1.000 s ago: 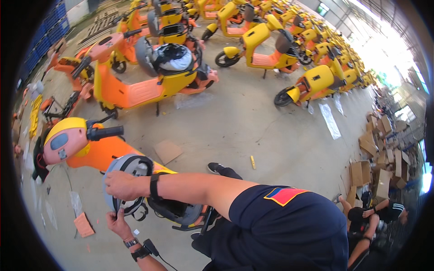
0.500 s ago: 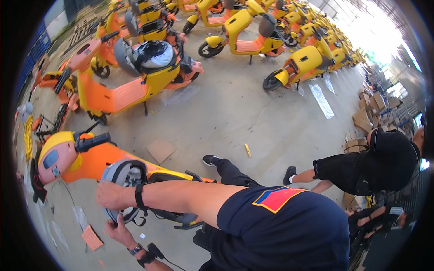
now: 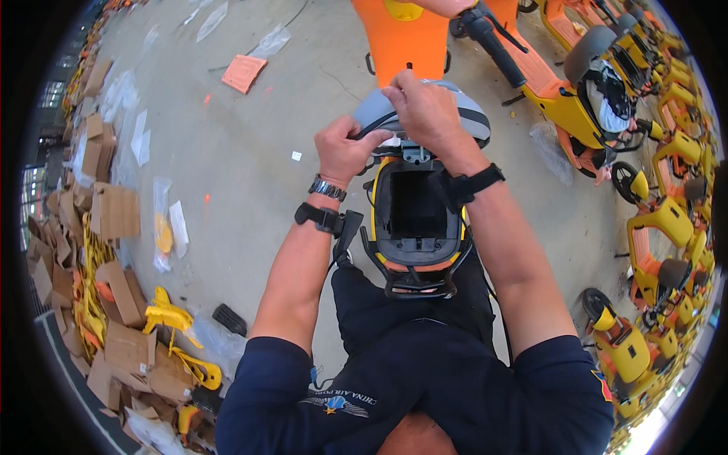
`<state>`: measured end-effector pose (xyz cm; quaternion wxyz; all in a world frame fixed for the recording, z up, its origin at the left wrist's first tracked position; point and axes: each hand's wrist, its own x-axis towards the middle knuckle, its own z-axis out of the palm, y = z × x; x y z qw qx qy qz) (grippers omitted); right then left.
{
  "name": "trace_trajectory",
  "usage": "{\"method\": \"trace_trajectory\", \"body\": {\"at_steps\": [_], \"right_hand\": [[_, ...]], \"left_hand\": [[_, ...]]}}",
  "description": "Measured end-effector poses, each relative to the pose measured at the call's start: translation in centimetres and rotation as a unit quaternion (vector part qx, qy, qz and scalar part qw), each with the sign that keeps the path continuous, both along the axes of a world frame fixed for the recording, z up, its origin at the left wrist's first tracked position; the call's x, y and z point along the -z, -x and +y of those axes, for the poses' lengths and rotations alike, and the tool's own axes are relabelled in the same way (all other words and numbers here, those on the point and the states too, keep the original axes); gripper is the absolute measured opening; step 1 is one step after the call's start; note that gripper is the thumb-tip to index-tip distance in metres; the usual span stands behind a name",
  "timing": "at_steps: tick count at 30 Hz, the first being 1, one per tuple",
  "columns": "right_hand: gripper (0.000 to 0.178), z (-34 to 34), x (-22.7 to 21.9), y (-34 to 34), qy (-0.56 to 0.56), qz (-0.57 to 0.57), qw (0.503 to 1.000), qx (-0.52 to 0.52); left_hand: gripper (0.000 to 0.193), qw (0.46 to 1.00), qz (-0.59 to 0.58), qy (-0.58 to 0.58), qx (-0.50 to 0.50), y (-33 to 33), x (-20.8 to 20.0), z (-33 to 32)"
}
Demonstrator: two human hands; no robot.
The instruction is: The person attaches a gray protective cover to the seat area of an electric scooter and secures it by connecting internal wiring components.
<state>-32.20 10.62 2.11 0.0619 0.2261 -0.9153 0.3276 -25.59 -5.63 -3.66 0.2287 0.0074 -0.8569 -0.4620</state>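
Observation:
A grey helmet with black edging rests at the front of a scooter's open seat compartment, just above a metal hinge. At its near left side, my left hand is closed with the thumb stretched along a thin black strap. The strap runs from that hand toward my right hand. My right hand lies over the helmet's middle with its fingers curled in. Whatever those fingers grip is hidden. The scooter's orange front stands beyond the helmet.
More yellow and orange scooters line the right side. Cardboard boxes, yellow plastic parts and plastic wrap lie along the left. An orange panel is on the floor at the far left. A black rear rack juts toward my legs.
The view has swung round from the side to facing along the scooter. My left hand has shifted from the helmet's edge to the strap; my right hand remains closed at the helmet.

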Motion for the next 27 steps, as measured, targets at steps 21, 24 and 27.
{"method": "trace_trajectory", "body": {"at_steps": [21,24,27], "right_hand": [[0.026,-0.3,2.5,3.5,0.116,-0.111,0.979,-0.125],[0.029,0.4,3.2,5.7,0.093,-0.138,0.979,-0.122],[0.034,0.4,2.9,6.5,0.121,-0.201,0.964,-0.122]], "left_hand": [[0.024,0.962,0.132,0.196,-0.135,-1.1,-3.2,3.5],[0.019,0.956,0.135,0.222,-0.139,0.0,-3.5,3.3],[0.013,0.963,0.096,0.232,-0.102,2.6,-2.5,3.3]]}}
